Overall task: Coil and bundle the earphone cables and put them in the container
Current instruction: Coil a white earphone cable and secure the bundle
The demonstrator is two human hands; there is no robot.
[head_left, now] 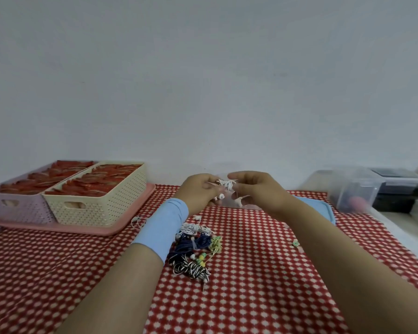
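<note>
Hands meet above the far part of the table, in front of the pale wall. The left hand (pixel 198 192) and the right hand (pixel 256 189) both pinch the white earphone cable (pixel 227 184) with curled fingers, one at each end. This small bundle is in the air between the fingertips, and its long axis runs about left to right. Some short loops stick out at the top toward the right hand. One white earbud (pixel 221 196) hangs down just under the left fingers. A light blue wristband (pixel 163 229) covers the left wrist.

On the red checked tablecloth (pixel 263 273), below the hands, lies a pile of other earphones close together: a white coil (pixel 195 229), a navy blue bundle (pixel 191 247), a yellow-green one (pixel 215 244) and a black-and-white striped one (pixel 193 270). The plug of the striped one points toward the person.

At the left, a cream basket (pixel 101 206) and a lilac basket (pixel 22 210) stand side by side on a pink tray (pixel 82 229), both filled with red items. At the right, a clear plastic container (pixel 352 189) stands near the wall, with a blue lid (pixel 323 209) flat on the cloth beside it.
</note>
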